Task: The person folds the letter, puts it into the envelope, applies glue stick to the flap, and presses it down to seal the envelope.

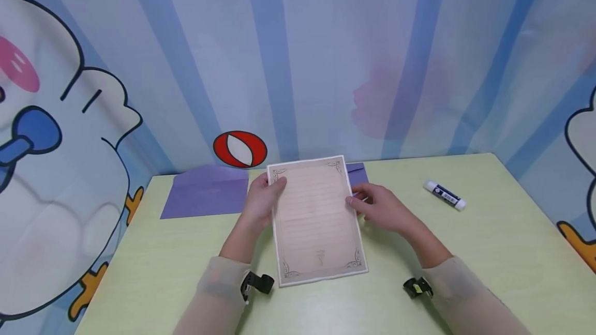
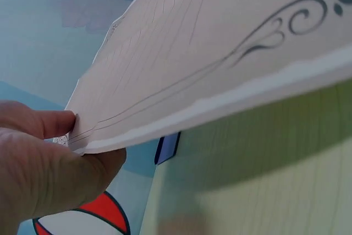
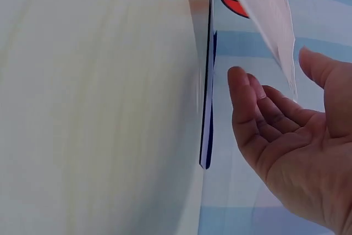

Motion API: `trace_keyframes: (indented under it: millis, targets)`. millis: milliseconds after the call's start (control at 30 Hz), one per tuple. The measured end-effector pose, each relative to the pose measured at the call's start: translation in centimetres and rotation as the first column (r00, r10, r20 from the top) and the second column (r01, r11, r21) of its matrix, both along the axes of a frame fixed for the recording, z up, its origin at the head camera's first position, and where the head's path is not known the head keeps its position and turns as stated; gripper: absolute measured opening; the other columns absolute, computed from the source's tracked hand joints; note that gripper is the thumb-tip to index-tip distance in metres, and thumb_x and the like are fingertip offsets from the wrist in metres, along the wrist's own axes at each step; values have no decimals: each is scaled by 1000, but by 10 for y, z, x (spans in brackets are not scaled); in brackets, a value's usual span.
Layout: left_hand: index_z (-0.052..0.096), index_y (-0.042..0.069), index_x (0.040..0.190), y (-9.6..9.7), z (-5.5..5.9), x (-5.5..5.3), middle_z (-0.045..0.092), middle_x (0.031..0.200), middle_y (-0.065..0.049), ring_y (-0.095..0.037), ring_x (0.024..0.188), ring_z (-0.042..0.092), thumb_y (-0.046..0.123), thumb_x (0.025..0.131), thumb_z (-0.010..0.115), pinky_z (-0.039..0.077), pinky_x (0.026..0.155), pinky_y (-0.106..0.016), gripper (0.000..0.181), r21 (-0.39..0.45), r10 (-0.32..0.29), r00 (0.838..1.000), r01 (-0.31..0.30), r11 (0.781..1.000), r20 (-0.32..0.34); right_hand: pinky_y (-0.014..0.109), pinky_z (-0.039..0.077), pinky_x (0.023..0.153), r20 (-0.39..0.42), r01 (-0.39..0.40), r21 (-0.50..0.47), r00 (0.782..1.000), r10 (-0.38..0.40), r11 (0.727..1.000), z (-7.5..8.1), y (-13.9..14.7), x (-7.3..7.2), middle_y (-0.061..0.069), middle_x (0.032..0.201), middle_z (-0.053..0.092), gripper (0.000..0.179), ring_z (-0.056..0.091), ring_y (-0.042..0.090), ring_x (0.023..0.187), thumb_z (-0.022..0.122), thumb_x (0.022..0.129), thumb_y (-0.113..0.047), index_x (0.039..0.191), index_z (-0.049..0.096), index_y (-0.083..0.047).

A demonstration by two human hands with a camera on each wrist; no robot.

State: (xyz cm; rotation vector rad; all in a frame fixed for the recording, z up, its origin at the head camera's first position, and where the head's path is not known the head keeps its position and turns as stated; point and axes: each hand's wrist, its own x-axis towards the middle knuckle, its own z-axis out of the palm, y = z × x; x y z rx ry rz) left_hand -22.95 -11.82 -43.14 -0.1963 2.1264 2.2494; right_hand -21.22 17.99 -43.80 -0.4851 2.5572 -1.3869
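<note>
My left hand [image 1: 261, 198] grips a lined sheet of letter paper [image 1: 316, 221] by its upper left edge, thumb over the front and fingers behind. Corner scrolls decorate the cream sheet, which is tilted up off the table with a shadow below it in the left wrist view. At its right edge is my right hand [image 1: 382, 208]. The right wrist view has that hand's thumb and loosely bent fingers spread apart, the paper's edge [image 3: 275, 26] reaching into the gap between them. Behind the sheet lies a purple envelope [image 1: 358, 172], mostly hidden.
Another purple envelope [image 1: 209, 195] lies at the back left of the pale table [image 1: 503, 273], its flap unfolded toward the wall. A white glue stick [image 1: 444, 195] with a dark label lies on the right. A blue striped, cartoon-printed backdrop [image 1: 321, 56] rises behind the table.
</note>
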Motion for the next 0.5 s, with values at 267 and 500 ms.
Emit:
trace_keyframes:
  millis: [267, 500]
  targets:
    - [61, -5, 135, 18, -4, -6, 68, 111, -16, -19, 91, 67, 12, 107, 62, 58, 77, -28, 33, 17, -3, 1000, 3, 1000, 7, 35, 60, 71, 119, 99, -141, 989, -83, 985, -6, 3, -1, 13, 96, 72, 28, 68, 25, 81, 61, 109, -19, 121, 65, 6]
    - [61, -2, 135, 16, -6, -3, 71, 110, -16, -20, 88, 71, 19, 108, 63, 60, 72, -30, 35, 7, -67, 996, 67, 998, 54, 33, 59, 72, 154, 185, -181, 975, -158, 966, -4, 7, -4, 14, 97, 71, 29, 67, 24, 82, 60, 111, -22, 121, 64, 5]
